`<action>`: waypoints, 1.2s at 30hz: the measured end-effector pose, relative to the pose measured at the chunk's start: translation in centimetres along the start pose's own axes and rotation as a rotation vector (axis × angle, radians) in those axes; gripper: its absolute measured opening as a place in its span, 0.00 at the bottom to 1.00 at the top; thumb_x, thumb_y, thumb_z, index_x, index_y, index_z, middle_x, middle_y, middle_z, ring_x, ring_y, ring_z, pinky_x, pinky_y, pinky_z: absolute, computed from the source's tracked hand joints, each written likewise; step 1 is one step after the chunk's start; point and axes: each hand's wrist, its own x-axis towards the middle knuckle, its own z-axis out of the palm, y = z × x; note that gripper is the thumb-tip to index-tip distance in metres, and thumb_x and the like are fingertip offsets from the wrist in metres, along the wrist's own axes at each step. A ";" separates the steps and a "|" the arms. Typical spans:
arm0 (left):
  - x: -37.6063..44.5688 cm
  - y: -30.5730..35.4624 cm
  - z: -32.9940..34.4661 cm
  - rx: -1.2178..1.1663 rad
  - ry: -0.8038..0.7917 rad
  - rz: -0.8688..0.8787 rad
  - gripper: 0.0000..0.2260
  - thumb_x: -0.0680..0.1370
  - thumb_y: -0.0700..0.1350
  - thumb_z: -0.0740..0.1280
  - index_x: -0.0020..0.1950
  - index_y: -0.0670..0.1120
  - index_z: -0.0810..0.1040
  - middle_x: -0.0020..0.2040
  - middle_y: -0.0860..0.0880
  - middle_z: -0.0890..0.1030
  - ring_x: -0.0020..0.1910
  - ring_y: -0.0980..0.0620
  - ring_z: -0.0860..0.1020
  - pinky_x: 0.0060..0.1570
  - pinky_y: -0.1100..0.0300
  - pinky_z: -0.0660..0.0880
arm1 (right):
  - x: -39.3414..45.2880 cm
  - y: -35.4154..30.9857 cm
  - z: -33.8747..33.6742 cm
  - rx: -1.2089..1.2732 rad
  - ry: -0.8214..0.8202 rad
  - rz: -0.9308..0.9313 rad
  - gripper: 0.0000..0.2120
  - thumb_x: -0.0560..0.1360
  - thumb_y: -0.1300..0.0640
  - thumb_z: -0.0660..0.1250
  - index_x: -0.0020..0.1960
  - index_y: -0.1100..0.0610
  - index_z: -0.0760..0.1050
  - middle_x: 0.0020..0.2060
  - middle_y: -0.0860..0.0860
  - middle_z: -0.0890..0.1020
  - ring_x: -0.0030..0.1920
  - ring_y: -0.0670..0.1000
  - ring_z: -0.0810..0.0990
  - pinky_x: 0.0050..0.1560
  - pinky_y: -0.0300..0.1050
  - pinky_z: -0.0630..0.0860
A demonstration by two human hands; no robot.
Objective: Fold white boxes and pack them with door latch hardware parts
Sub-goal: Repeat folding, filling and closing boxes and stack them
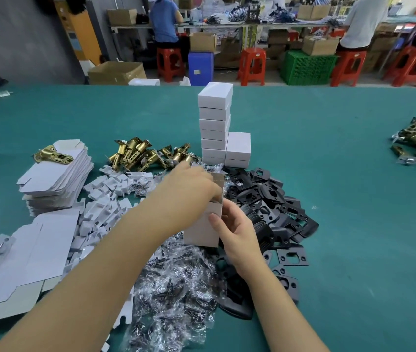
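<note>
My right hand (236, 232) grips the open white box (203, 229) upright at table centre; left hand (191, 184) reaches into its top, grip hidden; finished stack (214, 123) at 12 o'clock; flat blanks (57, 174) at 9 remain.

a small factory packing floor. a wide green-covered work table (341, 189) carries bulk heaps of brass latches (148, 153), black strike plates (273, 207), bagged screws (176, 283) and flat white box blanks (54, 179), beside a stack of folded boxes (214, 123). behind it, seated workers (165, 21) on red plastic stools (170, 63) face a long bench among cardboard cartons (116, 72) and a green crate (308, 67).
</note>
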 end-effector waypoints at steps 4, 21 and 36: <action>0.3 0.2 0.5 -0.156 -0.044 -0.057 0.20 0.79 0.37 0.65 0.65 0.57 0.76 0.60 0.54 0.77 0.61 0.50 0.76 0.56 0.57 0.68 | 0.0 0.1 -0.1 -0.019 0.011 0.001 0.16 0.75 0.41 0.72 0.62 0.39 0.79 0.56 0.49 0.85 0.57 0.51 0.83 0.57 0.58 0.83; -0.7 0.3 0.4 -0.265 -0.088 -0.125 0.19 0.81 0.39 0.59 0.65 0.55 0.82 0.62 0.53 0.79 0.58 0.49 0.76 0.62 0.56 0.69 | 0.0 0.3 -0.1 -0.055 0.023 -0.018 0.22 0.75 0.42 0.72 0.68 0.44 0.76 0.58 0.49 0.85 0.58 0.52 0.83 0.56 0.54 0.82; -3.1 0.0 3.1 -0.531 0.613 -0.288 0.12 0.77 0.33 0.67 0.55 0.45 0.85 0.50 0.50 0.83 0.52 0.49 0.76 0.53 0.54 0.71 | -0.2 0.9 -0.4 -0.276 0.139 -0.204 0.13 0.80 0.48 0.67 0.63 0.35 0.74 0.60 0.49 0.80 0.53 0.50 0.82 0.49 0.45 0.79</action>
